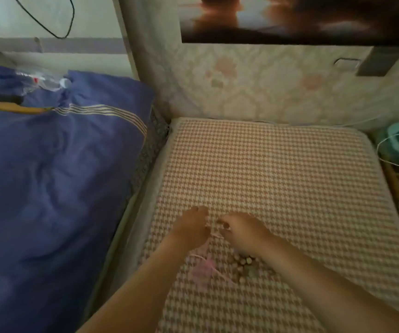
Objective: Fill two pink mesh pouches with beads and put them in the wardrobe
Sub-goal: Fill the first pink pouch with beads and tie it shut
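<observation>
pink mesh pouch [202, 270]: flat on cushion [278, 169] | beads [243, 263]: loose beside it | left hand [191, 230], right hand [243, 233]: grip unclear

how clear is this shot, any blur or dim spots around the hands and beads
Head view: soft throughout, with motion blur on the left hand and right hand; the beads and pink pouch are smeared, so no mesh detail shows; lighting is dim and flat without glare; wide-angle distortion bends the cushion edges; the dark picture above is out of focus.
</observation>
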Motion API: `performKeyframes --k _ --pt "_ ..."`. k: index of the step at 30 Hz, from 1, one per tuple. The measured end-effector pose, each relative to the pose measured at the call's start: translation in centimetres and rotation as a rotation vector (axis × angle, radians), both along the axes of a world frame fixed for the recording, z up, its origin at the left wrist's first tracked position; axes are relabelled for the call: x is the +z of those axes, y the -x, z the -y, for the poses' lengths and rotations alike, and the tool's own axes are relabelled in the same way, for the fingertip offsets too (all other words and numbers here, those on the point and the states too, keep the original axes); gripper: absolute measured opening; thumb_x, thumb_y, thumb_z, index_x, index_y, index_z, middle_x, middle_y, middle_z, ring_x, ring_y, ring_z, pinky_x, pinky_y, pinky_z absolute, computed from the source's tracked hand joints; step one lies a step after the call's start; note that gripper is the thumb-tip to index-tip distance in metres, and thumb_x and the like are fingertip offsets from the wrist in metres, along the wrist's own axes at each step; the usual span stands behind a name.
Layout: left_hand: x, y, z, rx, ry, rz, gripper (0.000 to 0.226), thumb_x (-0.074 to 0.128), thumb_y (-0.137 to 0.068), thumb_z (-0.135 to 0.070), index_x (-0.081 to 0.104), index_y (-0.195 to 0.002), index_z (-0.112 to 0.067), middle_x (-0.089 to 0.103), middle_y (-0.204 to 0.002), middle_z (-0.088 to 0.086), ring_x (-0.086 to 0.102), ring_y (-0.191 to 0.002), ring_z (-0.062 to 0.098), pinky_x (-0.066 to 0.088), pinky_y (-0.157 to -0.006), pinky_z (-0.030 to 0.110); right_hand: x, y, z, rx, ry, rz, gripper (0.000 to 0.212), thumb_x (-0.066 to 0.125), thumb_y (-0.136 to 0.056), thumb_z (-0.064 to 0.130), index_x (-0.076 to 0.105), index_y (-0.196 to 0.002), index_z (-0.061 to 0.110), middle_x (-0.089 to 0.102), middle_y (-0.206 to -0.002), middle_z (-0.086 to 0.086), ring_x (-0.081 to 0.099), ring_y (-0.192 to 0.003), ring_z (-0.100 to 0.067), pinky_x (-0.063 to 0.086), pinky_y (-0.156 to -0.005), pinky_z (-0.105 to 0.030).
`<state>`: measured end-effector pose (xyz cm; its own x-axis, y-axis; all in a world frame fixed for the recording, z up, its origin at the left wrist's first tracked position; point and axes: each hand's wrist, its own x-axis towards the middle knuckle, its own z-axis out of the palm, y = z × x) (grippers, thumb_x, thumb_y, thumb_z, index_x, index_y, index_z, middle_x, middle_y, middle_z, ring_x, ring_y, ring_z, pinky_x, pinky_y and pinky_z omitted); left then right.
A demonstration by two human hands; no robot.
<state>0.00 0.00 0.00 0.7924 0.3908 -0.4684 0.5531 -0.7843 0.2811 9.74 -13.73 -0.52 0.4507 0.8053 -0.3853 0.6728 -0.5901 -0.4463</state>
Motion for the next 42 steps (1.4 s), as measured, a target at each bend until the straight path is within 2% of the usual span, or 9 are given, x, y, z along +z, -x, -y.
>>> performKeyframes --k 7,13,18,24,27,29,31,37,42 --pt "-6.7 0.0 -2.8 0.075 0.128 -0.175 0.056 0.056 -0.08 -0.063 0.06 -0.118 -0.023 0.063 -0.117 0.0 0.06 -0.104 0.022 0.049 -0.081 0.03 -8.4 0.4 -3.9 -0.035 -0.038 0.063 0.032 0.051 -0.103 0.035 0.066 -0.125 0.018 0.067 -0.12 -0.006 0.063 -0.108 -0.027 0.052 -0.086 -0.035" --pt "-9.1 0.2 -4.0 0.022 0.039 -0.009 0.037 0.062 -0.079 -0.055 0.068 -0.082 -0.019 0.069 -0.082 0.003 0.068 -0.084 0.023 0.046 -0.064 0.031 -12.0 0.4 -4.9 -0.154 -0.209 -0.01 0.016 0.063 -0.098 0.034 0.069 -0.107 0.022 0.069 -0.102 0.002 0.064 -0.091 -0.017 0.051 -0.076 -0.032" --pt "-9.5 1.5 -4.1 0.076 0.122 0.313 0.004 0.066 -0.084 -0.028 0.065 -0.081 -0.03 0.067 -0.086 -0.008 0.064 -0.083 0.014 0.057 -0.078 0.038 -11.1 1.1 -4.0 -0.223 -0.356 -0.084 0.006 0.063 -0.099 0.03 0.067 -0.095 0.027 0.069 -0.096 0.008 0.065 -0.089 -0.012 0.056 -0.083 -0.037" --pt "-5.4 4.8 -1.0 0.095 0.312 0.618 0.024 0.073 -0.085 -0.016 0.057 -0.098 -0.028 0.069 -0.094 -0.003 0.067 -0.083 0.014 0.054 -0.064 0.026 -4.9 5.1 -0.4 -0.273 -0.568 -0.016 0.008 0.068 -0.097 0.031 0.069 -0.089 0.029 0.068 -0.088 0.015 0.062 -0.084 0.002 0.049 -0.074 -0.019" --pt "-3.3 7.3 1.1 0.047 0.291 0.751 0.025 0.074 -0.083 -0.012 0.058 -0.098 -0.025 0.069 -0.09 0.0 0.066 -0.082 0.02 0.054 -0.066 0.032 -2.2 7.9 1.9 -0.298 -0.636 0.02 0.012 0.072 -0.094 0.032 0.072 -0.082 0.032 0.071 -0.082 0.017 0.063 -0.079 0.007 0.044 -0.067 -0.01" --pt "-2.4 9.1 2.7 0.013 0.301 0.809 0.024 0.074 -0.083 -0.013 0.059 -0.097 -0.025 0.069 -0.089 0.0 0.066 -0.079 0.021 0.054 -0.067 0.033 -1.3 9.7 3.6 -0.328 -0.665 0.014 0.02 0.071 -0.094 0.036 0.073 -0.075 0.031 0.07 -0.073 0.013 0.062 -0.068 0.006 0.046 -0.062 -0.013" --pt "-2.0 10.7 4.5 -0.013 0.304 0.859 0.023 0.074 -0.083 -0.015 0.06 -0.096 -0.025 0.067 -0.086 -0.001 0.065 -0.076 0.02 0.055 -0.066 0.033 -1.0 11.3 5.4 -0.397 -0.682 -0.027 0.027 0.066 -0.098 0.037 0.076 -0.077 0.023 0.07 -0.068 0.0 0.059 -0.06 -0.004 0.049 -0.061 -0.031" --pt "-3.7 13.8 9.0 -0.044 0.36 0.899 0.027 0.073 -0.083 -0.011 0.061 -0.095 -0.032 0.063 -0.088 -0.005 0.064 -0.076 0.014 0.058 -0.065 0.035 -1.8 14.9 11.1 -0.406 -0.611 -0.024 0.015 0.071 -0.095 0.024 0.081 -0.105 0.029 0.078 -0.096 0.016 0.071 -0.092 0.003 0.059 -0.087 -0.025" --pt "-5.9 14.7 10.5 -0.095 0.212 0.96 0.034 0.07 -0.086 -0.016 0.058 -0.11 -0.037 0.046 -0.111 -0.02 0.05 -0.096 -0.006 0.043 -0.074 0.007 -3.4 16.5 13.2 -0.382 -0.48 0.186 0.018 0.069 -0.096 0.03 0.08 -0.11 0.028 0.077 -0.105 0.014 0.069 -0.096 -0.001 0.057 -0.088 -0.027"
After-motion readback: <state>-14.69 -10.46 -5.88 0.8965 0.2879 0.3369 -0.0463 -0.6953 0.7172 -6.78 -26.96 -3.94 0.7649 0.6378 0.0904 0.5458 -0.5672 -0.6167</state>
